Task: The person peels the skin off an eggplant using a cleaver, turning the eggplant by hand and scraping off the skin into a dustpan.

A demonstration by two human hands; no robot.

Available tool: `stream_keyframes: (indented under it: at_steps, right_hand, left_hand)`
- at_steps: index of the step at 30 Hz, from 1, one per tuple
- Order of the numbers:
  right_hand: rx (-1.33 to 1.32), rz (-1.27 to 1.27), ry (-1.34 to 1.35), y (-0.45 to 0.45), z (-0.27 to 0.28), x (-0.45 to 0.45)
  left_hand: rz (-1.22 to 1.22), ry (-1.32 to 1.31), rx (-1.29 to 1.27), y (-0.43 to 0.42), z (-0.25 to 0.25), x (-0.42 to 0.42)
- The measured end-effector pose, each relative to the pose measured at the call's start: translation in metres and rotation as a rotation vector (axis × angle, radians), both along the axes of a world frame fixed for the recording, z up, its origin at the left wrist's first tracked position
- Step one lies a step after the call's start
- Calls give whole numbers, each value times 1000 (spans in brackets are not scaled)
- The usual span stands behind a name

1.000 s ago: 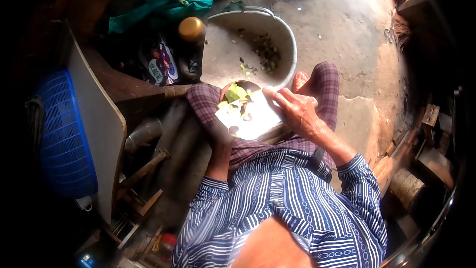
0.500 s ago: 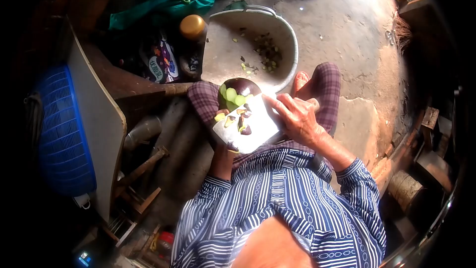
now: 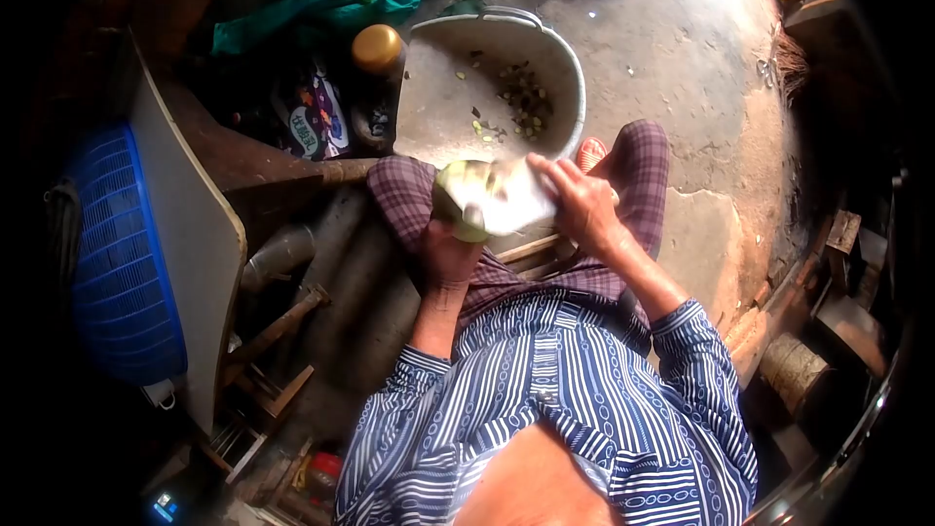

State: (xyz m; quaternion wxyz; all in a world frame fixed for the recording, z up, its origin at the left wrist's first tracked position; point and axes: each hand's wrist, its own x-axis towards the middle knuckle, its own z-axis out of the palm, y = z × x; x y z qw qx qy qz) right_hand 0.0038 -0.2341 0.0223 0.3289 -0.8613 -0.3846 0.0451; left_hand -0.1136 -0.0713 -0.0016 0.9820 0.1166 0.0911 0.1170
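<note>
White and blurred, the blade [image 3: 526,197] partly hides the green vegetable [image 3: 451,187].

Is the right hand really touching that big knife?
Touching: the head view shows the right hand gripping the knife, its fingers against the end of the blade.

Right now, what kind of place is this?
It looks like a simple home kitchen or work corner, though I can't be sure. A wide blade is in use, cut bits lie in a big pale container, and a blue plastic basket is nearby.
</note>
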Motion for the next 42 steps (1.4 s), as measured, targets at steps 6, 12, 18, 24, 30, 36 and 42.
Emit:
stream_keyframes:
  at_steps: [6, 12, 18, 24, 30, 36, 42]
  right_hand:
    - [-67, 68, 13, -9, -9, 8]
    - [-17, 215, -111, 7, 34, -7]
    - [9, 207, -144, 6, 27, -6]
    - [9, 170, -165, 8, 33, -1]
    - [-125, 83, 28, 7, 3, 15]
    - [-132, 73, 52, 1, -14, 22]
    - [-14, 204, -81, 16, 25, 6]
  left_hand:
    - [27, 319, -60, 3, -2, 0]
    - [-27, 152, -520, 23, -123, -63]
    - [-233, 132, -233, 29, -94, -49]
    - [-378, 570, 2082, 14, -22, -23]
    - [-8, 282, 153, 16, -47, -15]
    - [-43, 404, 567, 27, -44, -10]
    - [33, 594, 323, 29, -79, -34]
